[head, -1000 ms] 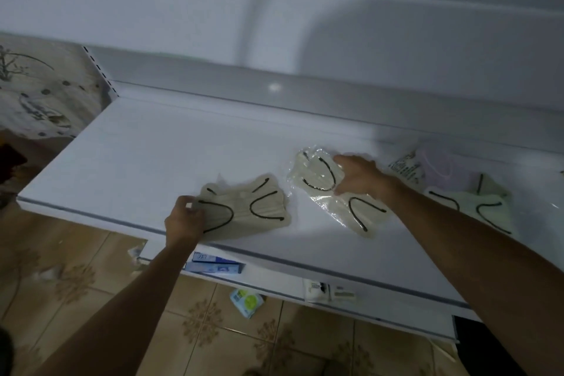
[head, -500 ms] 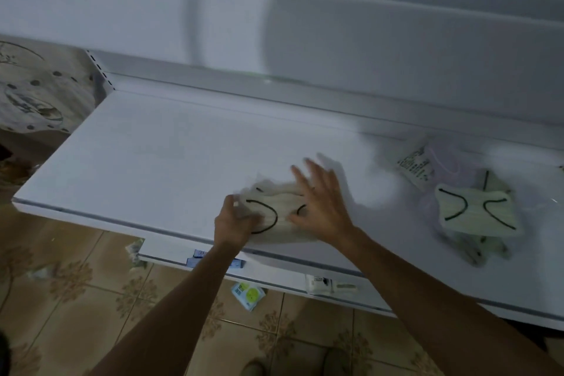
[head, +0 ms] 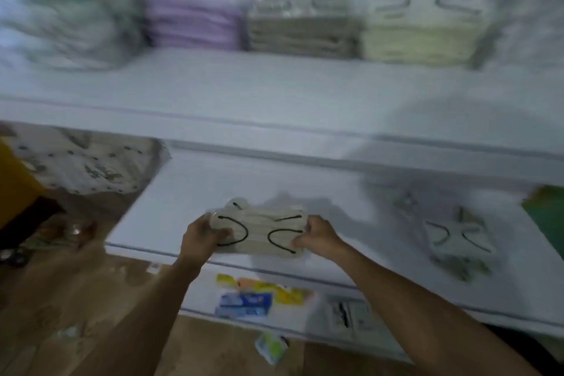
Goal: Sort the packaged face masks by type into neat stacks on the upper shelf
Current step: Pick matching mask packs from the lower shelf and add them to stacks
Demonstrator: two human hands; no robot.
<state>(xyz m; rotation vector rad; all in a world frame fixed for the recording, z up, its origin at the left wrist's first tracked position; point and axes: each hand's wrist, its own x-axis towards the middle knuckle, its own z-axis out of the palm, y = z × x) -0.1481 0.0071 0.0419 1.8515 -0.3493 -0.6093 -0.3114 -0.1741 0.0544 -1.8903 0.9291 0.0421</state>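
A small pile of cream packaged masks with black ear loops [head: 259, 230] is held just above the front of the lower shelf [head: 189, 186]. My left hand [head: 201, 235] grips its left end and my right hand [head: 317, 233] grips its right end. More cream masks with black loops [head: 454, 238] lie loose on the same shelf to the right. On the upper shelf [head: 274, 85] stand blurred stacks: purple [head: 192, 24], tan [head: 302, 27] and pale cream [head: 421, 33] masks, with a greenish heap [head: 70, 15] at the left.
A green object [head: 546, 217] lies at the lower shelf's right end. Below it, a shelf [head: 381, 336] holds blue and yellow packets [head: 244, 304] and a white packet [head: 348, 314]. A small packet [head: 271, 346] lies on the brown tiled floor. A patterned cloth [head: 85, 165] hangs at the left.
The two mask packs have been brought together into one pile, and both hands now grip its ends. The view has tilted up, showing the upper shelf's stacks.
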